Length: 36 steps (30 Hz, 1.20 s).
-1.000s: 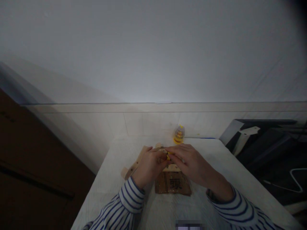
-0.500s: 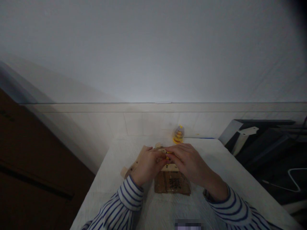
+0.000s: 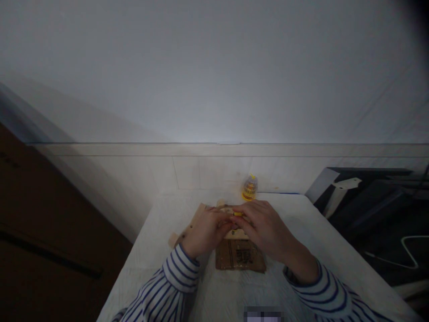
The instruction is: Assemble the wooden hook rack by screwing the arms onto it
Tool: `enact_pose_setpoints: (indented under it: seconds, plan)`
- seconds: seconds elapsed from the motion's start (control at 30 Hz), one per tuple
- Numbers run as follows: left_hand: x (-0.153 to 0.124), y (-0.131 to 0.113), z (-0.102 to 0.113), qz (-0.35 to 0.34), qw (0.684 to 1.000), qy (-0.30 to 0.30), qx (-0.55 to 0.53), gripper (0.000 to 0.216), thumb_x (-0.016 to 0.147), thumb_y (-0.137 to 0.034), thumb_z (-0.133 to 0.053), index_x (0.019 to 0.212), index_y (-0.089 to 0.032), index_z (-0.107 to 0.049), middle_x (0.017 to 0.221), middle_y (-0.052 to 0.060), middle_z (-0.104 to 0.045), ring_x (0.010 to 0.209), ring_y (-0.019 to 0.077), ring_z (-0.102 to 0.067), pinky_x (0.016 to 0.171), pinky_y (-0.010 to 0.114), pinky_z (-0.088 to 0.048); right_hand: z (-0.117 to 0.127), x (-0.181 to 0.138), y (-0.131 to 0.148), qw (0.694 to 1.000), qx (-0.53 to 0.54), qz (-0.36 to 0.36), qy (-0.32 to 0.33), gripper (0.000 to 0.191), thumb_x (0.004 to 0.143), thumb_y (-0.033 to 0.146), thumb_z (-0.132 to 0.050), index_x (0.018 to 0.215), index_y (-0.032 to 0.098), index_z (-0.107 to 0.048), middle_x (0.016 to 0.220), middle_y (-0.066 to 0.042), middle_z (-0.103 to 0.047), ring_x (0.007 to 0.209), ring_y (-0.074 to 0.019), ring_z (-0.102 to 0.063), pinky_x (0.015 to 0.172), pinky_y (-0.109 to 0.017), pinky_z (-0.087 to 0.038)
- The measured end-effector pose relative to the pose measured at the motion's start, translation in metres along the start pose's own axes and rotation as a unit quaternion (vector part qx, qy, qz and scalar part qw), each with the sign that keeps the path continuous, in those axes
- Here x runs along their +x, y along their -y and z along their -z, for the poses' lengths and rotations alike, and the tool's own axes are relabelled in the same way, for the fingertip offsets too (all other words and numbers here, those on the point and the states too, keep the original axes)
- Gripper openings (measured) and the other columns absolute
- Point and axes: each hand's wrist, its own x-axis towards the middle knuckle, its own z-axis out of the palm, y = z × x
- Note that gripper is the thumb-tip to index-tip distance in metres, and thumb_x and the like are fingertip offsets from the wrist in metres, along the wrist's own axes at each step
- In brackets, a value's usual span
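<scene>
My right hand (image 3: 268, 230) is closed in a pinch on a small yellow-handled tool (image 3: 237, 214), which looks like a screwdriver; its tip is hidden. My left hand (image 3: 209, 230) is bent round light wooden pieces, its fingertips meeting those of my right hand. A wooden strip with dark holes (image 3: 187, 231) shows beyond my left hand. Another wooden bar (image 3: 238, 234) lies under my fingertips, across the top of a brown cardboard piece (image 3: 231, 257) with dark print. Most of the wooden assembly is covered by my hands.
A clear dome-topped container with a yellow base (image 3: 249, 190) stands at the back of the white-covered table (image 3: 161, 210), by the wall. Dark panels and a white cable (image 3: 409, 250) are at the right. A dark brown piece of furniture (image 3: 50, 232) is at the left.
The fingers of my right hand have shifted slightly round the yellow handle, and more of it shows. The wooden pieces and cardboard stay nearly where they were.
</scene>
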Motion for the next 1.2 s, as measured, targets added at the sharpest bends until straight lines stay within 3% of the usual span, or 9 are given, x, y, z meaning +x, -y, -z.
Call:
enact_pose_setpoints:
  seconds: [0.2, 0.53, 0.77, 0.9, 1.07, 1.2]
  plan:
    - [0.001, 0.000, -0.001, -0.005, 1.000, -0.006, 0.005, 0.016, 0.092, -0.026, -0.056, 0.096, -0.023, -0.071, 0.089, 0.001, -0.073, 0.085, 0.0168, -0.064, 0.083, 0.028, -0.043, -0.001, 0.000, 0.000, 1.000, -0.003, -0.004, 0.006, 0.017, 0.094, 0.030, -0.052, 0.098, 0.019, -0.063, 0.088, -0.005, -0.069, 0.087, -0.0222, -0.062, 0.077, -0.038, -0.042]
    - [-0.001, -0.001, -0.006, 0.063, 0.996, -0.052, 0.041, 0.010, 0.085, -0.030, -0.064, 0.087, -0.023, -0.071, 0.082, 0.000, -0.073, 0.080, 0.0184, -0.062, 0.077, 0.030, -0.040, -0.002, 0.002, 0.001, 1.000, -0.001, -0.007, 0.005, 0.016, 0.093, 0.030, -0.052, 0.095, 0.020, -0.063, 0.089, -0.005, -0.070, 0.088, -0.0215, -0.063, 0.078, -0.038, -0.044]
    - [-0.001, 0.001, -0.013, 0.072, 0.995, -0.062, 0.035, 0.013, 0.084, -0.027, -0.066, 0.096, -0.024, -0.070, 0.093, 0.001, -0.073, 0.088, 0.0186, -0.063, 0.094, 0.036, -0.036, -0.002, 0.003, 0.001, 0.999, 0.026, -0.021, -0.002, 0.014, 0.092, 0.031, -0.054, 0.093, 0.020, -0.063, 0.089, -0.004, -0.071, 0.088, -0.0201, -0.064, 0.079, -0.036, -0.046]
    - [-0.002, 0.003, -0.015, 0.081, 0.995, -0.057, 0.021, 0.014, 0.085, -0.026, -0.065, 0.098, -0.024, -0.070, 0.093, 0.000, -0.074, 0.088, 0.0186, -0.063, 0.098, 0.039, -0.033, 0.002, 0.003, 0.001, 0.998, 0.051, -0.025, 0.002, 0.016, 0.091, 0.031, -0.055, 0.099, 0.021, -0.064, 0.094, -0.005, -0.072, 0.091, -0.0206, -0.066, 0.082, -0.038, -0.048]
    - [-0.003, 0.005, -0.016, 0.077, 0.995, -0.064, 0.016, 0.009, 0.085, -0.029, -0.065, 0.081, -0.022, -0.070, 0.082, -0.002, -0.073, 0.083, 0.0179, -0.063, 0.097, 0.039, -0.032, 0.009, 0.001, 0.000, 0.996, 0.084, 0.005, 0.005, 0.025, 0.093, 0.026, -0.049, 0.114, 0.021, -0.062, 0.111, -0.008, -0.070, 0.102, -0.0222, -0.064, 0.089, -0.041, -0.049]
    - [-0.002, 0.005, -0.016, 0.076, 0.995, -0.062, 0.015, 0.011, 0.085, -0.031, -0.065, 0.081, -0.022, -0.069, 0.083, -0.002, -0.074, 0.081, 0.0178, -0.063, 0.098, 0.040, -0.031, 0.012, 0.001, 0.001, 0.995, 0.097, 0.014, 0.028, 0.027, 0.093, 0.018, -0.047, 0.115, 0.020, -0.063, 0.112, -0.008, -0.070, 0.103, -0.0211, -0.064, 0.092, -0.041, -0.048]
